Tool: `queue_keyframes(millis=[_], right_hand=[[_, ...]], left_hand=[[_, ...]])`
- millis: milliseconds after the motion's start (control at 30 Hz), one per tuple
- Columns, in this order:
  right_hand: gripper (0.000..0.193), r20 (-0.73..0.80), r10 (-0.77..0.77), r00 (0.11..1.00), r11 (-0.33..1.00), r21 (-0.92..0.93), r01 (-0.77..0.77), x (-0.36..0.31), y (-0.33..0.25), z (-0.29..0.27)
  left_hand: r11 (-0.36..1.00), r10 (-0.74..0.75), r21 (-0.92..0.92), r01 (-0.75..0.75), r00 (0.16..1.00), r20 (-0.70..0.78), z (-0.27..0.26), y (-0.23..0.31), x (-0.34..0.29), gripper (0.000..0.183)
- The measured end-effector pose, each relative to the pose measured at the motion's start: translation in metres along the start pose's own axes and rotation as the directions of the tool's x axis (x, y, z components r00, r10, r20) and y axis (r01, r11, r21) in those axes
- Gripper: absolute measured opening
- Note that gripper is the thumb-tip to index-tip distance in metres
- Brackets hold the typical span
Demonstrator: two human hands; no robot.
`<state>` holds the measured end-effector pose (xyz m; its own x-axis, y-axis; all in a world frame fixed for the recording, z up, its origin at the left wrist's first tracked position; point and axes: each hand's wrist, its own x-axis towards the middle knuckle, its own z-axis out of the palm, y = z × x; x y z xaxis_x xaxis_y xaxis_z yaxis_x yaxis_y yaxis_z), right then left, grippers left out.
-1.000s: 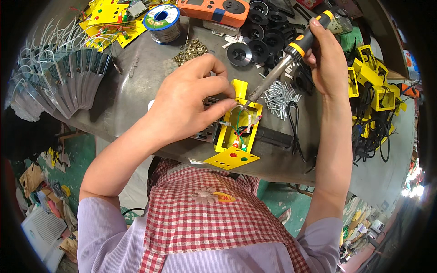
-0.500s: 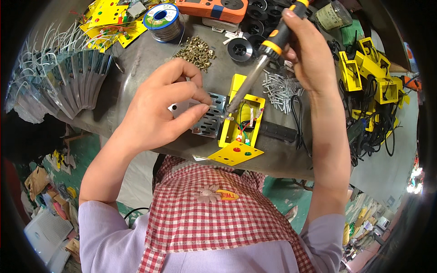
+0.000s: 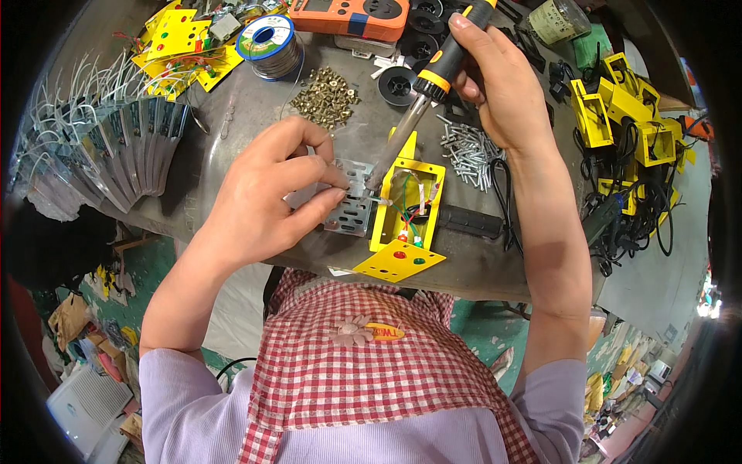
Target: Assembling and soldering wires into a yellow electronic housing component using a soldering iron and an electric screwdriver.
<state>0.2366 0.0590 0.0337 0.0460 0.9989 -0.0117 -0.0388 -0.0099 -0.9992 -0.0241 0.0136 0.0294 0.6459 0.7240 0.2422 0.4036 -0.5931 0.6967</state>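
1. Take the yellow box (image 3: 436,210) as the clock's centre, 12 pointing away from you. It lies open on the counter (image 3: 479,267), near your edge, with red and green wires (image 3: 405,220) inside.
2. Your right hand (image 3: 514,97), between 1 and 2 o'clock, is wrapped around the black-and-yellow handle of a soldering iron (image 3: 448,66). The iron slants down toward you, its tip by the box's left rim; whether it touches anything, you cannot tell from here.
3. Your left hand (image 3: 274,185), at 9 o'clock, has its thumb and fingers drawn together. A thin pale lead (image 3: 376,200) runs between those fingertips and the box; whether you are pinching it is unclear.
4. Under your left fingertips, also at 9, lies a slotted metal plate (image 3: 352,218).
5. At 6 o'clock, a yellow panel (image 3: 382,267) tilts out from the box, carrying a red and a green light.
6. Silver screws (image 3: 471,152) sit between 1 and 2, just beside the box; brass-coloured fittings (image 3: 328,94) are heaped at 11, with a solder spool (image 3: 277,60) beyond them.
7. Between 2 and 3, well apart, more yellow housings (image 3: 657,143) lie among black cables (image 3: 657,224).
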Motion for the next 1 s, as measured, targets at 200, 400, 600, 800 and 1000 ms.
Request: queue_keyframes(millis=[200,400,600,800,1000], right_hand=[[0.029,-0.008,0.008,1.000,1.000,-0.003,-0.008,0.002,-0.001,0.002],[0.032,-0.010,0.000,1.000,0.998,-0.064,-0.001,0.002,-0.002,0.002],[0.033,-0.035,-0.005,0.999,0.999,-0.042,0.003,-0.001,-0.003,0.001],[0.030,-0.209,-0.039,0.977,0.998,0.045,0.049,-0.008,-0.011,-0.012],[0.021,-0.364,-0.026,0.931,0.967,0.226,0.115,-0.026,-0.019,-0.075]], left_hand=[[1.000,-0.008,0.015,0.008,1.000,0.007,-0.001,0.003,0.001,0.019],[1.000,0.007,0.030,-0.007,1.000,-0.019,-0.001,0.003,0.001,0.017],[0.999,0.033,0.020,-0.031,0.998,-0.063,0.001,0.003,0.002,0.014],[1.000,-0.022,-0.013,0.021,0.997,-0.068,0.003,0.013,0.009,0.014],[0.992,-0.024,-0.123,0.009,0.993,-0.116,0.019,0.029,0.026,0.014]])
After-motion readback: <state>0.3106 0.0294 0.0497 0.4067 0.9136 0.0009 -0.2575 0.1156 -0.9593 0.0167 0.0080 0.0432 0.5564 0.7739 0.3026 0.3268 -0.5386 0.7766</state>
